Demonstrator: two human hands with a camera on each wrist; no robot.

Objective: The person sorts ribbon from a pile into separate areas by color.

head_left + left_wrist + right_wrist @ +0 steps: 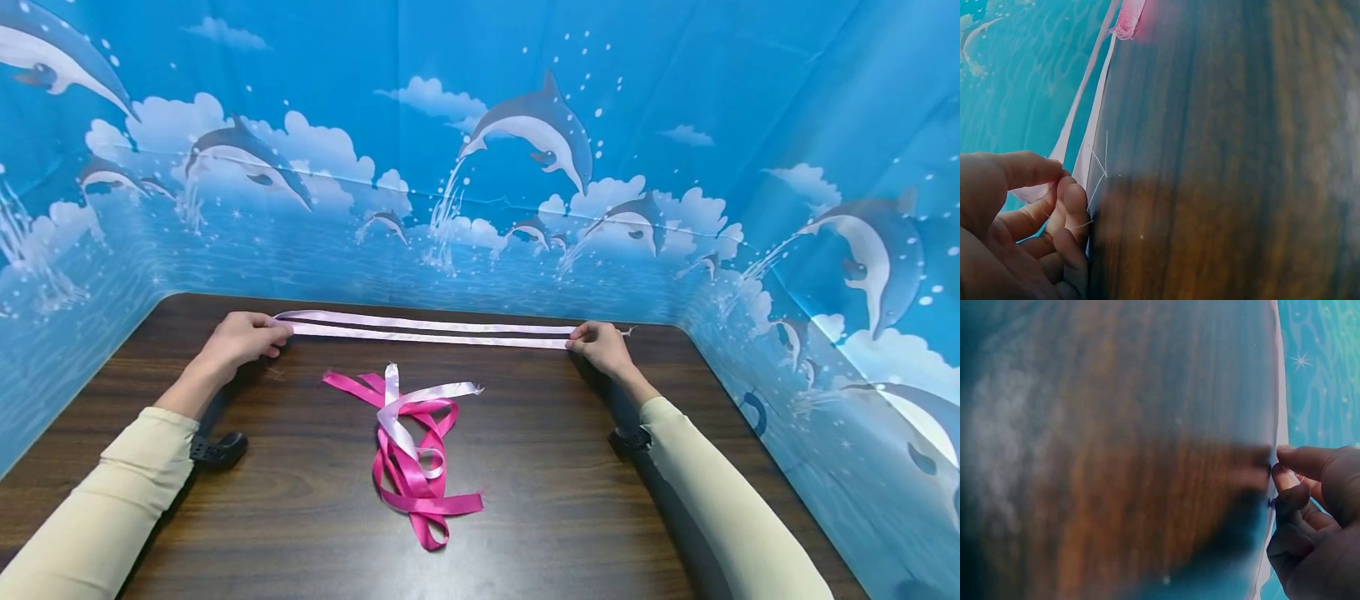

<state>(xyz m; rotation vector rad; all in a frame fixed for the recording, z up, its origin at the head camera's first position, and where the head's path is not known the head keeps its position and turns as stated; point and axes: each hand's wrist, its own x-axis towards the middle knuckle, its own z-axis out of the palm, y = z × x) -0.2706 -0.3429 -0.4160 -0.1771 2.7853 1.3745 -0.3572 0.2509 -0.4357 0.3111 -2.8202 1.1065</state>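
Note:
A pale pink ribbon (420,337) stretches across the far side of the table in two near-parallel strands. At its left end my left hand (246,340) pinches it between thumb and fingers, and the ribbon bends back there. My right hand (602,345) pinches the right end, where frayed threads stick out past the fingers. In the left wrist view the left hand (1041,219) grips the ribbon beside loose white threads. The right wrist view has the right hand (1313,519) holding the ribbon (1282,412) along the table's edge.
A loose tangle of hot pink ribbon (427,504) lies on the brown wooden table (540,467), with a pale pink ribbon (392,417) looped through it. A blue dolphin-print curtain (337,250) stands right behind the table and along its sides.

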